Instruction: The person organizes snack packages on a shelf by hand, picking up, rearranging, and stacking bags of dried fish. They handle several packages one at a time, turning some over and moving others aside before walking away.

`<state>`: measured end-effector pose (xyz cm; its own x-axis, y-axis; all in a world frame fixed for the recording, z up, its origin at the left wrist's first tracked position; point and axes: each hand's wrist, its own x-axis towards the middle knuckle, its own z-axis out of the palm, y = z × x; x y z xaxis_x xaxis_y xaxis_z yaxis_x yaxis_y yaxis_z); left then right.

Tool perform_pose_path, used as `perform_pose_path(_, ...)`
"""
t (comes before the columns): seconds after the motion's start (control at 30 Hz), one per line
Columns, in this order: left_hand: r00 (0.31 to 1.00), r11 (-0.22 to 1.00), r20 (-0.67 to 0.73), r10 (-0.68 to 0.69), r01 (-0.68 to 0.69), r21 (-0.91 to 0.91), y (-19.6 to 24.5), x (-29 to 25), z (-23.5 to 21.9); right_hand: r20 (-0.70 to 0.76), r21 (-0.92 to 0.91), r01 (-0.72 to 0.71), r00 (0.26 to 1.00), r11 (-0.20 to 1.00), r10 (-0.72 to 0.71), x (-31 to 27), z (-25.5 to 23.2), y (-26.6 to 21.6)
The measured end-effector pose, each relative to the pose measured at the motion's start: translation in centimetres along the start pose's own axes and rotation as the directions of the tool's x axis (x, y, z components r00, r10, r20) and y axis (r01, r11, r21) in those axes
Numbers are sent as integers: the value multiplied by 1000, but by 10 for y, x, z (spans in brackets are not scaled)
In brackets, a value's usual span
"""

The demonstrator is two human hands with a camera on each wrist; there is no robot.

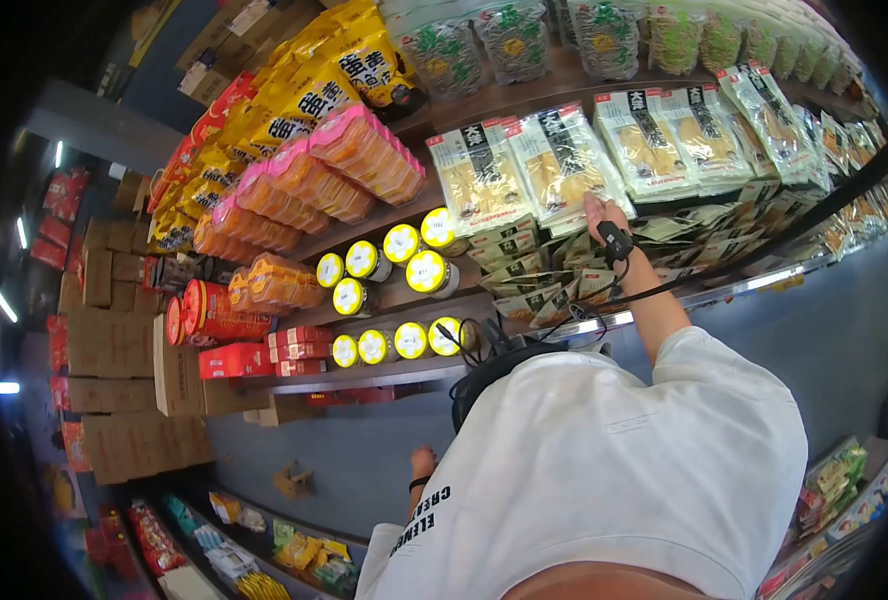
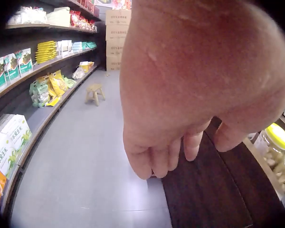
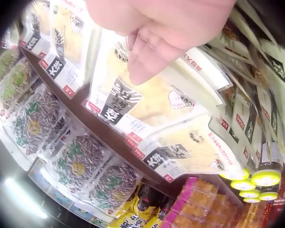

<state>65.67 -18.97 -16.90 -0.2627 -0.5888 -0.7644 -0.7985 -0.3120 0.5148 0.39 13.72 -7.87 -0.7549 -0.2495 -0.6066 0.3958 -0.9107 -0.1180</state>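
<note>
My right hand [image 1: 604, 213] reaches to the lower edge of a flat clear packet [image 1: 554, 165] with pale yellow contents and a black label. In the right wrist view the fingers [image 3: 149, 59] lie fairly straight over the face of that packet [image 3: 154, 102], the thumb hidden. Another such packet [image 1: 479, 175] lies beside it, and more [image 1: 644, 145] are on its other side. My left hand [image 1: 423, 463] hangs low beside the body, away from the goods. Its fingers [image 2: 159, 159] droop loosely with nothing in them.
Yellow-lidded jars [image 1: 404, 243], pink-edged packs [image 1: 364, 160] and yellow bags [image 1: 314, 90] fill the shelf to the left. Bags with green print [image 1: 604, 40] line the shelf above. A small wooden stool [image 2: 95, 93] stands on the aisle floor, with stocked shelves [image 2: 47, 66] opposite.
</note>
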Motion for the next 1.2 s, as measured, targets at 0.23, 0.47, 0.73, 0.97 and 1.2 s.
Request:
perform_pose_path(0.23,957,879,-112,266,-194,435,3,-68,18,754,-169,-463,508,870,417,68,-81,-24)
perform_pose_path(0.47,947,964,-288,139,-63,258,-33,-66,62,67,-339,-60,994,939,88,15,-16,-13)
perform_pose_path(0.73,949,921,-310,55,72,383,-35,-90,108,-347,-358,-567,818,741,459,-57,14,-17)
perform_pose_path(0.97,986,896,-167,-17,89,436,-45,-85,111,-121,-309,-493,869,813,481,9,3,-1)
perform_pose_path(1.2,907,890,-391,155,44,454,-65,-65,112,-40,-251,-398,915,882,401,35,18,9)
